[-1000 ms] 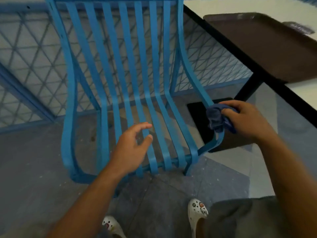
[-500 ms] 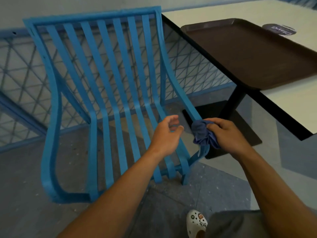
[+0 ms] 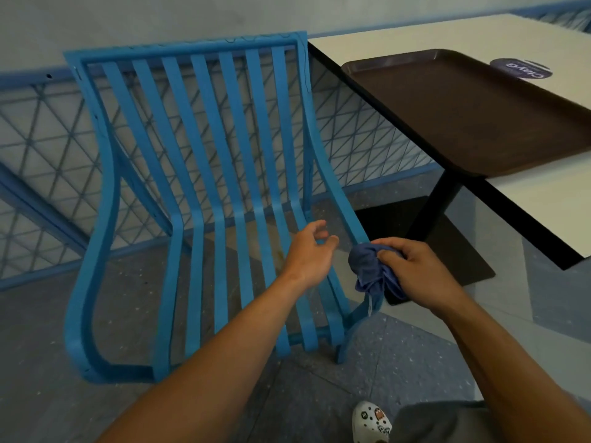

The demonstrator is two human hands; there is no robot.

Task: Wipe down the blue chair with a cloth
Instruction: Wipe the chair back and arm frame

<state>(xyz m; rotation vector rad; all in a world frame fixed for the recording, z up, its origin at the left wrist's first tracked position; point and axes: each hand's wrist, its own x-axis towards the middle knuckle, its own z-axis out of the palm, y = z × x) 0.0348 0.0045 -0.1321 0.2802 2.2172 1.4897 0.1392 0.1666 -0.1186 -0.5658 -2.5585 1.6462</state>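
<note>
A: Cloth (image 3: 371,270) is bunched in the right hand (image 3: 415,270), fingers curled round it, pressed against the right side rail of the blue chair (image 3: 204,199), low near the seat's front corner.

B: And the left hand (image 3: 308,251)?

A: Loose, fingers relaxed and holding nothing, hovering over the seat slats just beside the cloth.

B: What could go wrong?

A: A tail of the cloth dangles below the rail. My guess is it could snag in a gap between slats or slip out of the grip on a long stroke. Nothing steadies the chair either, so a hard push might shift it toward the table (image 3: 543,193), where a brown tray (image 3: 479,123) overhangs the edge.

B: Anything you can't see?

A: Whether the cloth is damp, and how much of the rail it really touches. The chair's legs are mostly hidden, and only 1 shoe (image 3: 372,422) shows.
</note>
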